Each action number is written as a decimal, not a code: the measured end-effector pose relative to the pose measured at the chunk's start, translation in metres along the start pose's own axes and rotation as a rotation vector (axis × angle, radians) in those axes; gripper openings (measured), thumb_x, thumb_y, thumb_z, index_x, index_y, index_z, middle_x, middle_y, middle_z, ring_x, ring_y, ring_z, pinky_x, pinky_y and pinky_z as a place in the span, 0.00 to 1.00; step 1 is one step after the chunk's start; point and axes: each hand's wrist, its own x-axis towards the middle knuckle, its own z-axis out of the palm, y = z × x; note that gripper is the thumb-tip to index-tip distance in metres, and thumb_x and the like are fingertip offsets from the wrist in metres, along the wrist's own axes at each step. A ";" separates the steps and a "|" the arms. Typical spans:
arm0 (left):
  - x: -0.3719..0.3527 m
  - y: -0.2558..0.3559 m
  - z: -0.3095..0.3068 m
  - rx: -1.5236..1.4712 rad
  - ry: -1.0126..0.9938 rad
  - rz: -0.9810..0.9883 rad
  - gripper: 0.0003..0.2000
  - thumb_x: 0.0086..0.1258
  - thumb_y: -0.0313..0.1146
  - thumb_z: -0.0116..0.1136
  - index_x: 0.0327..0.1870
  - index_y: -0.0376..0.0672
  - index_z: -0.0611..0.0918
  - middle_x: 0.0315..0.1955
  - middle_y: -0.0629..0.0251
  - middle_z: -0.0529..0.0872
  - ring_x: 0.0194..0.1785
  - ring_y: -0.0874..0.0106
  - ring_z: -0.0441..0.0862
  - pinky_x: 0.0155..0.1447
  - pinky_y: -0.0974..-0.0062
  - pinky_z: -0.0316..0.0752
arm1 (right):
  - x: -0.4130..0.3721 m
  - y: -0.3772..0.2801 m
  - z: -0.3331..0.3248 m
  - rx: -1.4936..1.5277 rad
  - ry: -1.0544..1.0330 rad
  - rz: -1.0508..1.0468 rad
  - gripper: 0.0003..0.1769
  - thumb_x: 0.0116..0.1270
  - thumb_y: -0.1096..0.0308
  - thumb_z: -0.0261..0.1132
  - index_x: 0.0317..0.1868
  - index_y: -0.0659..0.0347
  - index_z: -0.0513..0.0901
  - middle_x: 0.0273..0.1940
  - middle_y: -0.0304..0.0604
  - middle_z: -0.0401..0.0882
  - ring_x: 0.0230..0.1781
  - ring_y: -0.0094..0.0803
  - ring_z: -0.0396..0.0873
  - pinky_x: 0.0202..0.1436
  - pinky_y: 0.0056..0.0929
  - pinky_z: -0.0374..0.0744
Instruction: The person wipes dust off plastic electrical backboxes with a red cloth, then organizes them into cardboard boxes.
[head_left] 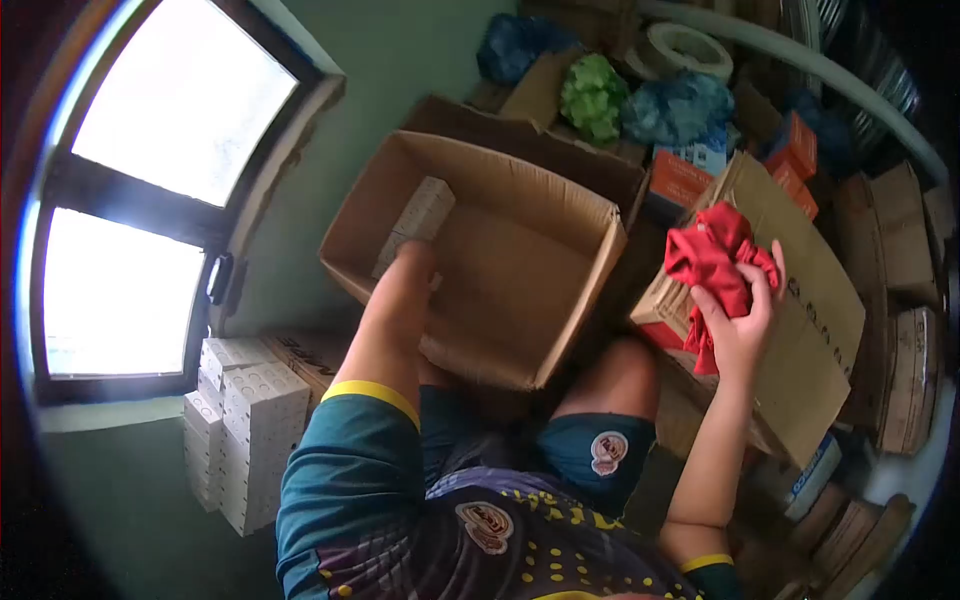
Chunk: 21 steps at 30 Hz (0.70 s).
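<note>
Reaching into an open cardboard box (520, 200) with the left hand (417, 262) while the right hand (748, 315) holds a red cloth (712, 255).

The left hand is beside the small white boxes (428, 207) lined up along one inner wall; its fingers are hidden, so whether its grip is open or closed cannot be told. The right grip is closed around the bunched cloth, in front of a brown carton (800, 370) to the right of the open box. A stack of white cartons (265, 420) stands at left, below the window (130, 290), and a green bag (593, 98) lies behind the open box.
</note>
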 end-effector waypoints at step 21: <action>-0.426 0.100 -0.139 -1.640 0.885 0.873 0.36 0.53 0.16 0.71 0.68 0.39 0.74 0.61 0.66 0.69 0.66 0.66 0.77 0.65 0.67 0.80 | -0.049 -0.100 0.018 1.201 -0.015 0.306 0.28 0.71 0.66 0.65 0.69 0.64 0.74 0.64 0.46 0.78 0.61 0.38 0.79 0.66 0.37 0.78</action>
